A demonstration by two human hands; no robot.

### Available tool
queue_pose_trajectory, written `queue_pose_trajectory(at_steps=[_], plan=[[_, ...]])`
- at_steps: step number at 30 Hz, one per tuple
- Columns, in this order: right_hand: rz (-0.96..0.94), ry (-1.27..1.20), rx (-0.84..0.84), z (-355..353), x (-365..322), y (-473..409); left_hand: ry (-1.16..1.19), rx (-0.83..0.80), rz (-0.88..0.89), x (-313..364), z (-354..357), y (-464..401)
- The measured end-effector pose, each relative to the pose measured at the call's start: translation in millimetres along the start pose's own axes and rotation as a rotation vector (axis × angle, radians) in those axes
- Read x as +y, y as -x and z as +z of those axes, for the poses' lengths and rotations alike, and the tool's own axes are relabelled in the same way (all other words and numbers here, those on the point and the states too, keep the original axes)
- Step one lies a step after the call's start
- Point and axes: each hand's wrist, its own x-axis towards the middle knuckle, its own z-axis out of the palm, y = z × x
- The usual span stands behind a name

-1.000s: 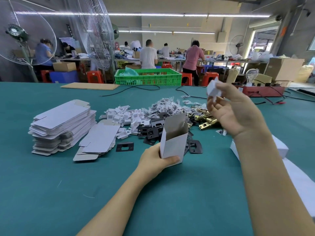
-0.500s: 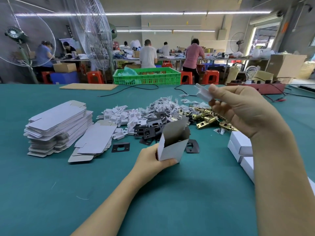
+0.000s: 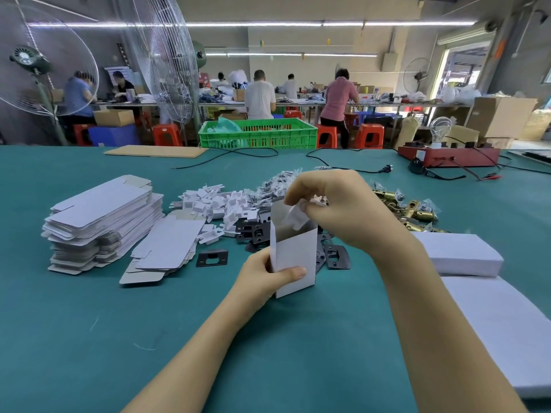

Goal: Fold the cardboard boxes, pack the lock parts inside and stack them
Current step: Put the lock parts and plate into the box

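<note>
Fingers of the left hand (image 3: pixel 265 278) wrap the upright cardboard box (image 3: pixel 293 254), thumb across its front, holding it steady with its mouth open upward. Above it, the right hand (image 3: pixel 337 204) pinches a white insert (image 3: pixel 295 217) at the opening, seemingly to feed it in. Black plates (image 3: pixel 335 256) and brass lock parts (image 3: pixel 411 208) lie behind within reach on the worktop (image 3: pixel 89 338); flat box blanks (image 3: pixel 101 213) wait at left, closed boxes (image 3: pixel 459 253) at right.
</note>
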Motion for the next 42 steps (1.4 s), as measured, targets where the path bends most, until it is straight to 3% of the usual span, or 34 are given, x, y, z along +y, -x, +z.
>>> queue_pose_trajectory(at_steps=[9,18,23,28,36,42], plan=[[-0.037,-0.004,-0.124,9.3,-2.0,-1.6,-0.009,-0.022,0.011,0.2,-0.1,1.4],[0.05,-0.085,-0.216,7.1,-2.2,0.1,-0.001,-0.025,-0.01,-0.2,-0.7,1.0],[0.169,-0.207,-0.104,-19.1,11.8,6.6,-0.002,-0.03,-0.006,-1.6,-1.8,0.2],[0.403,-0.166,0.139,-31.9,45.4,14.7,0.012,-0.016,0.004,-2.3,-1.5,-1.2],[0.776,0.063,-0.122,17.5,91.0,22.4,0.063,0.028,0.005,-4.3,-1.2,-2.3],[0.931,0.163,-0.062,52.0,109.3,27.2,0.0,0.069,-0.002,-7.7,-1.0,-4.2]])
